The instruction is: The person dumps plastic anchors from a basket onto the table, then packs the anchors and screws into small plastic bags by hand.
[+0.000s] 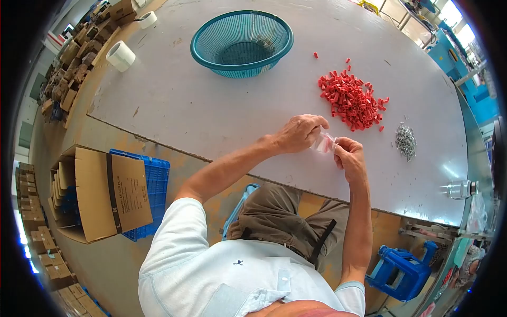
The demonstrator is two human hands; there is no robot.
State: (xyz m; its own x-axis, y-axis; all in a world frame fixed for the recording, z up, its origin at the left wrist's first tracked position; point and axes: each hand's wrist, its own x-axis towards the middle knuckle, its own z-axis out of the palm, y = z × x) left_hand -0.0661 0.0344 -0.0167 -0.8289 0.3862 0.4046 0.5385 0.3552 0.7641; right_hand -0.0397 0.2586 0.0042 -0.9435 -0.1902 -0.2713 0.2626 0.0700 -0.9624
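Note:
Between my hands, just above the near part of the table, is a small clear plastic bag with some red showing in it. My left hand pinches its left side, and my right hand has thumb and fingers closed on its right edge. Beyond them lies a heap of small red plastic sleeves, with a few strays around it. Right of that sits a smaller pile of silvery metal pieces, too small to name, perhaps screws or pins.
A teal plastic basket stands at the far side of the table. White tape rolls lie at the far left. A clear jar lies by the right edge. Below on the left are a cardboard box and a blue crate.

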